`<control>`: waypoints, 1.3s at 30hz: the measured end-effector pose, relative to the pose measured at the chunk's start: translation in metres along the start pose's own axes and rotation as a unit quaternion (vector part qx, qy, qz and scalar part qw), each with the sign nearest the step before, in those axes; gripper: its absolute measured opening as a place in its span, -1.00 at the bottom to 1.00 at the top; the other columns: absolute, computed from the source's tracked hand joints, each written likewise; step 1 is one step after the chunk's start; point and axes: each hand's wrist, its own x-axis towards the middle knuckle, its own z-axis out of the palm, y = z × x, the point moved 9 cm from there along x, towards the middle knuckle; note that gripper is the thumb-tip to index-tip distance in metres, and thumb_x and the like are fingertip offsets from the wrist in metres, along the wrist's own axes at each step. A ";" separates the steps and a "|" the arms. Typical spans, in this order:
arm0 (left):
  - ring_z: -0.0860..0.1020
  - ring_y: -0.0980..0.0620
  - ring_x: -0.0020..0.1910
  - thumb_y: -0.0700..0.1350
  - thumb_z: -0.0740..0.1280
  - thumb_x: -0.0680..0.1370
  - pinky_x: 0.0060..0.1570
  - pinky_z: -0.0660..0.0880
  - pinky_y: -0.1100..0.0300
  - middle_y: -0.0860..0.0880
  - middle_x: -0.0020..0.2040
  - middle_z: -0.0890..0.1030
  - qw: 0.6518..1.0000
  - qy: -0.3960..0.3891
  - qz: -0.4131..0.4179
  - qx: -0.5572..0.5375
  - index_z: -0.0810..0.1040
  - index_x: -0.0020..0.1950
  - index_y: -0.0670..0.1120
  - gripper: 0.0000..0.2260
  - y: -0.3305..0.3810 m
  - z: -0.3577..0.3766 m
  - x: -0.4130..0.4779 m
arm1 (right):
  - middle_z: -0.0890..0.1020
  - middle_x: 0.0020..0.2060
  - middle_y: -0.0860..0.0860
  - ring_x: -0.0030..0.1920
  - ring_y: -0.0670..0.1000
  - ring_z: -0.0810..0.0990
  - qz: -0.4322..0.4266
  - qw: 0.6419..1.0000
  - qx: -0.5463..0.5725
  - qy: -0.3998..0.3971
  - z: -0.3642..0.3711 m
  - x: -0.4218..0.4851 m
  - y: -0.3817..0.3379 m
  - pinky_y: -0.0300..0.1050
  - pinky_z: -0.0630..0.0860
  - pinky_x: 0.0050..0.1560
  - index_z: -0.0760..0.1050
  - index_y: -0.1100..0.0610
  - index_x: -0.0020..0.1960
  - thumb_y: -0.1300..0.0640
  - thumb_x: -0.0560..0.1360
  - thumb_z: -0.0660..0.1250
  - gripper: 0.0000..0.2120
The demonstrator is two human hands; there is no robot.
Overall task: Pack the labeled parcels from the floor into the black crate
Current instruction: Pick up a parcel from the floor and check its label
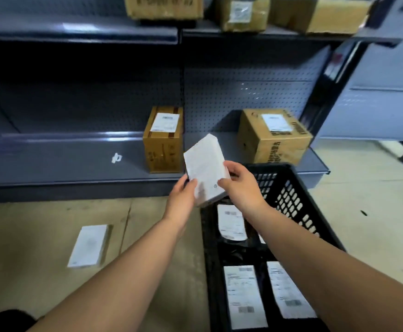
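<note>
Well left of the grip and lower, a white parcel (pixel 89 246) lies flat on the floor (pixel 40 224), apart from everything else and not yet packed.

The left hand (pixel 182 195) is closed on the lower left corner of the held box (pixel 205 168), thumb on the front face and fingers hidden behind it. The box is white, held tilted in the air, its upper end leaning away from the hands toward the shelf (pixel 76 161). Beyond its upper left edge a brown carton (pixel 163 140) stands on that shelf.

The right hand (pixel 240 185) is closed on the box's right edge, thumb on the face near the lower corner, fingers curled around the side. So both hands hold one box, low on its length.

It looks light and stiff: the faces stay flat under the pinch, and the corners are crisp. The wrap seems smooth, so it may slip; opposite long edges are the safest hold, as now.

Below and right of the grip the crate (pixel 289 197) sits on the floor, with several labelled parcels (pixel 243 293) already lying flat in it. Beyond it, on the shelf, is a second carton (pixel 273 137).
</note>
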 end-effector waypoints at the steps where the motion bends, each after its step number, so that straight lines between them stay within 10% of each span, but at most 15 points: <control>1: 0.64 0.03 0.21 0.11 0.29 0.64 0.16 0.51 0.04 0.07 0.25 0.69 0.999 -0.040 -0.024 -0.019 0.60 0.24 0.17 -0.80 -0.002 0.026 -0.009 | 0.65 0.27 0.01 0.24 0.04 0.64 -0.026 0.999 -0.024 0.003 -0.016 -0.008 -0.008 0.03 0.61 0.27 0.50 0.10 0.44 0.32 0.45 0.39 -0.44; 4: 0.64 -0.04 0.12 0.38 0.30 0.52 0.10 0.50 -0.02 -0.06 0.17 0.73 0.978 -0.149 -0.107 -0.104 0.67 0.22 0.15 -0.57 -0.014 0.088 -0.031 | 0.59 0.29 -0.04 0.25 -0.07 0.56 -0.120 0.984 -0.131 -0.003 -0.051 -0.035 -0.024 -0.16 0.59 0.20 0.45 0.01 0.46 0.28 0.42 0.40 -0.38; 10: 0.58 -0.18 0.28 0.58 0.14 0.43 0.18 0.54 -0.12 -0.22 0.35 0.63 0.929 -0.201 -0.145 -0.274 0.59 0.42 -0.01 -0.15 -0.030 0.140 -0.041 | 0.53 0.37 0.08 0.37 0.18 0.47 -0.281 0.846 -0.451 -0.047 -0.079 -0.067 0.013 0.17 0.46 0.38 0.35 0.07 0.58 0.24 0.40 0.37 -0.25; 18: 0.68 -0.23 0.23 0.35 0.31 0.54 0.36 0.49 -0.18 -0.20 0.27 0.69 0.941 -0.193 -0.184 -0.208 0.63 0.36 -0.03 -0.43 -0.067 0.137 -0.016 | 0.46 0.27 0.09 0.27 0.15 0.47 -0.424 0.716 -0.553 -0.036 -0.116 -0.069 0.075 0.14 0.40 0.36 0.35 0.05 0.57 0.36 0.46 0.36 -0.29; 21: 0.74 -0.14 0.11 0.07 0.33 0.62 0.11 0.59 -0.05 -0.14 0.21 0.73 0.959 -0.165 -0.185 -0.137 0.65 0.30 -0.04 -0.67 -0.076 0.135 -0.006 | 0.49 0.33 0.11 0.33 0.14 0.44 -0.367 0.762 -0.533 0.023 -0.134 -0.051 0.092 0.25 0.40 0.42 0.37 0.00 0.55 0.37 0.40 0.41 -0.24; 26: 0.69 -0.15 0.21 -0.06 0.35 0.63 0.20 0.60 -0.16 -0.10 0.19 0.74 0.958 -0.140 -0.191 -0.160 0.60 0.34 -0.07 -0.70 -0.098 0.151 0.008 | 0.46 0.45 0.06 0.39 0.09 0.50 0.074 0.971 -0.173 0.146 -0.196 -0.008 0.172 0.05 0.43 0.39 0.36 -0.01 0.55 0.09 0.63 0.28 -0.51; 29: 0.71 -0.14 0.17 -0.07 0.40 0.60 0.21 0.60 -0.21 -0.11 0.17 0.75 0.967 -0.142 -0.193 -0.086 0.61 0.31 -0.07 -0.72 -0.116 0.159 0.017 | 0.61 0.23 -0.02 0.27 0.08 0.60 0.214 0.964 0.048 0.152 -0.196 -0.004 0.211 0.00 0.46 0.23 0.45 -0.06 0.44 -0.05 0.65 0.17 -0.62; 33: 0.74 -0.13 0.11 -0.03 0.45 0.57 0.20 0.62 -0.17 -0.11 0.11 0.76 0.963 -0.183 -0.192 0.037 0.64 0.26 -0.07 -0.72 -0.136 0.165 0.024 | 0.65 0.10 -0.11 0.05 -0.11 0.62 0.234 0.967 0.045 0.090 -0.192 -0.005 0.229 -0.09 0.49 0.02 0.52 -0.05 0.34 -0.15 0.66 0.27 -0.68; 39: 0.69 -0.02 0.07 0.12 0.54 0.47 0.15 0.61 0.02 -0.01 0.16 0.70 0.969 -0.105 -0.141 0.171 0.56 0.35 0.04 -0.51 -0.145 0.156 0.047 | 0.79 0.05 0.08 0.09 0.15 0.77 0.310 0.947 0.084 -0.007 -0.173 -0.014 0.294 0.16 0.70 0.11 0.64 0.09 0.25 -0.12 0.58 0.45 -0.64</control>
